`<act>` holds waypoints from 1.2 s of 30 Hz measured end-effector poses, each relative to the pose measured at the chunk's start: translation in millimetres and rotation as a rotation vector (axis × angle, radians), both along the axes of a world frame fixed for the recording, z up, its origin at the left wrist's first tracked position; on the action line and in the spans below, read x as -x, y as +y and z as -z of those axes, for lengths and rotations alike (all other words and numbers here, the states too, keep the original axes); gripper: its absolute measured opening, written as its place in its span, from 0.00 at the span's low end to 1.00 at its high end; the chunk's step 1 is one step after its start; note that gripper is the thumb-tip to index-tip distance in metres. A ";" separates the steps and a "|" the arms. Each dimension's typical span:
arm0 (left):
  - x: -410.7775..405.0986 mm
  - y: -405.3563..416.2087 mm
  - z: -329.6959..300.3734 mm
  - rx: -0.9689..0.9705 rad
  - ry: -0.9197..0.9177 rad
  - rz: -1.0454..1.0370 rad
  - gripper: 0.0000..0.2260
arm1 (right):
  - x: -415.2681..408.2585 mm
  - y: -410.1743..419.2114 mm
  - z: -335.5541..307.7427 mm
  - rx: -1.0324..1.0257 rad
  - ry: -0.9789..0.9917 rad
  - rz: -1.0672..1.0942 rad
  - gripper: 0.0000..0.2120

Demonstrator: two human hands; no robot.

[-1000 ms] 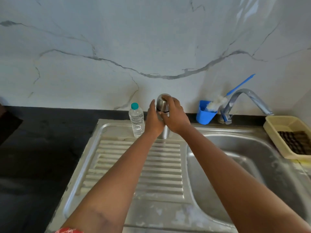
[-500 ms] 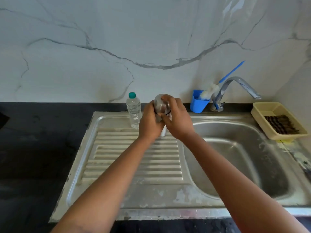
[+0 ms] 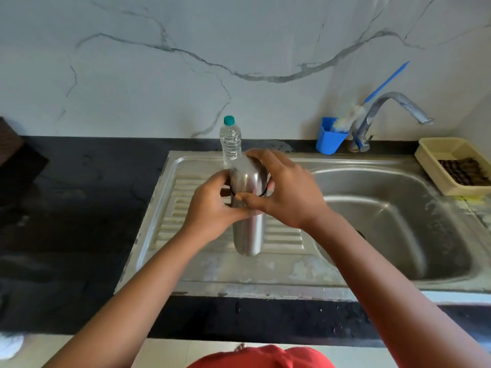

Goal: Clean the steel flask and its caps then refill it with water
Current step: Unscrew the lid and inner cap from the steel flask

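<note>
The steel flask [image 3: 248, 229] is held up over the ribbed drainboard [image 3: 281, 235], its base pointing toward me. My left hand [image 3: 212, 208] grips the flask's body just below the neck. My right hand [image 3: 287, 189] is wrapped over the steel cap [image 3: 249, 176] at the top, thumb in front and fingers behind. A black ring shows where the cap meets the body. Whether the cap is loosened, I cannot tell.
A clear plastic water bottle [image 3: 230, 144] with a teal cap stands at the back of the drainboard. The sink basin [image 3: 393, 229] lies to the right, with the tap [image 3: 393, 107], a blue cup holding a brush [image 3: 330, 135] and a beige tray [image 3: 449, 166].
Both hands have lifted the flask off the back of the drainboard and brought it toward me, now higher and tilted. The camera view has dropped lower.
</note>
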State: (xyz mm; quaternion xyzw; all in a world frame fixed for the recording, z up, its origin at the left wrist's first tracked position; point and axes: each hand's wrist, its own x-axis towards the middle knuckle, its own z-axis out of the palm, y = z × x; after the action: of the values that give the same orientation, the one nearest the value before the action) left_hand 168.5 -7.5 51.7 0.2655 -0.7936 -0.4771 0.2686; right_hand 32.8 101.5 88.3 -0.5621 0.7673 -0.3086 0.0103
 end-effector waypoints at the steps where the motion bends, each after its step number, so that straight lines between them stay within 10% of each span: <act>1: -5.2 -0.1 0.2 0.002 -0.007 0.002 0.25 | -3.5 -0.1 -0.1 -0.014 0.010 -0.012 0.37; 25: -34.5 13.8 35.1 -0.102 -0.025 0.032 0.27 | -28.5 2.8 9.2 -0.235 -0.028 -0.124 0.36; 31: -19.3 29.4 34.7 -0.241 0.000 -0.008 0.33 | -48.4 -6.1 -3.7 -0.399 0.376 0.134 0.40; 36: -9.4 33.9 39.4 -0.216 -0.040 -0.126 0.28 | -43.8 -21.6 11.2 -0.127 0.481 0.041 0.30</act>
State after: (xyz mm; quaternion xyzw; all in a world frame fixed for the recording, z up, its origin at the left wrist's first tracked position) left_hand 177.9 26.3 12.3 0.3517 -0.7244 -0.5366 0.2520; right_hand 76.6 79.9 77.0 -0.6020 0.7767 -0.1171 -0.1437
